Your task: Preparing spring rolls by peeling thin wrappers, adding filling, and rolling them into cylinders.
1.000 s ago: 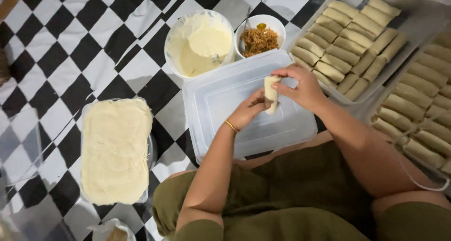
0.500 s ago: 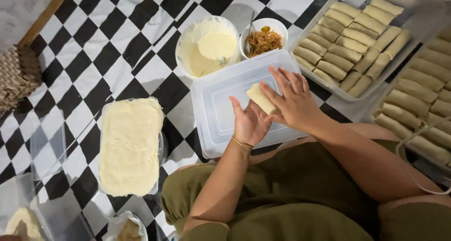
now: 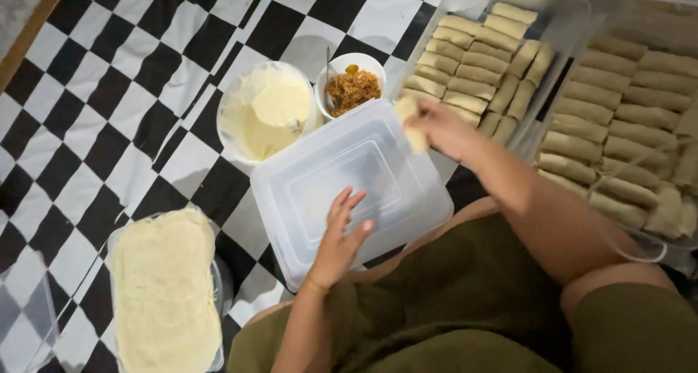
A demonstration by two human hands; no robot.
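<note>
My right hand [image 3: 445,129] pinched a pale rolled wrap [image 3: 411,126] in its grip, lifted above the far corner of the upturned clear plastic lid [image 3: 349,191], just beside the tray of finished rolls [image 3: 480,67]. My left hand [image 3: 340,238] lay flat on the lid, fingers spread, holding nothing. Beyond the lid stood a bowl of pale batter [image 3: 267,111] and a small white bowl of orange-brown filling [image 3: 353,88]. A stack of thin wrappers [image 3: 163,293] sat on the checkered floor [image 3: 109,89] to my left.
</note>
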